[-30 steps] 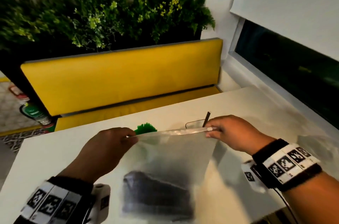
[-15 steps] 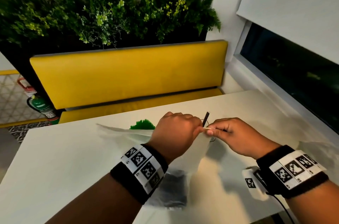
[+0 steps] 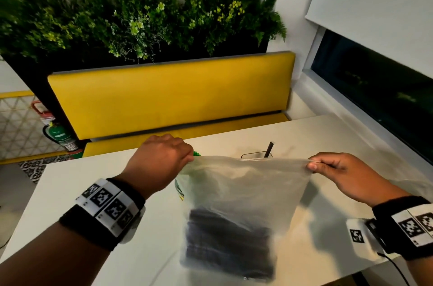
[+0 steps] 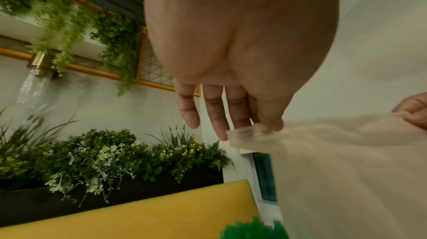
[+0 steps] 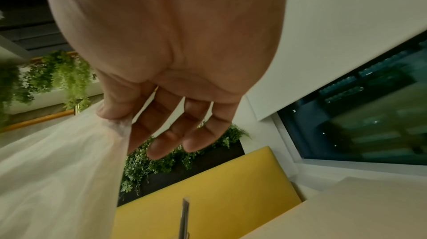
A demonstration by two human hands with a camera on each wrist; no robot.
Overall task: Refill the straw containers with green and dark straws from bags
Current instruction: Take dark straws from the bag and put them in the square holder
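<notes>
A clear plastic bag point(image 3: 246, 192) hangs over the white table point(image 3: 70, 192), stretched flat between my hands, with a bundle of dark straws point(image 3: 227, 241) at its bottom. My left hand point(image 3: 189, 159) pinches the bag's top left corner point(image 4: 249, 133). My right hand point(image 3: 311, 165) pinches the top right corner point(image 5: 117, 124). Behind the bag stands a clear container point(image 3: 255, 155) with one dark straw point(image 3: 269, 149) in it, the same dark straw point(image 5: 184, 215) showing in the right wrist view. Green straws point(image 4: 251, 230) peek out behind my left hand, mostly hidden.
A yellow bench point(image 3: 171, 96) with a planter of greenery point(image 3: 140, 18) runs along the table's far side. A dark window point(image 3: 375, 88) is at the right. Another clear bag point(image 3: 417, 182) lies on the table at the far right.
My left hand has slid left along the bag's top edge, away from the right hand. The bag, bunched half a second ago, is now spread wide and taut.
</notes>
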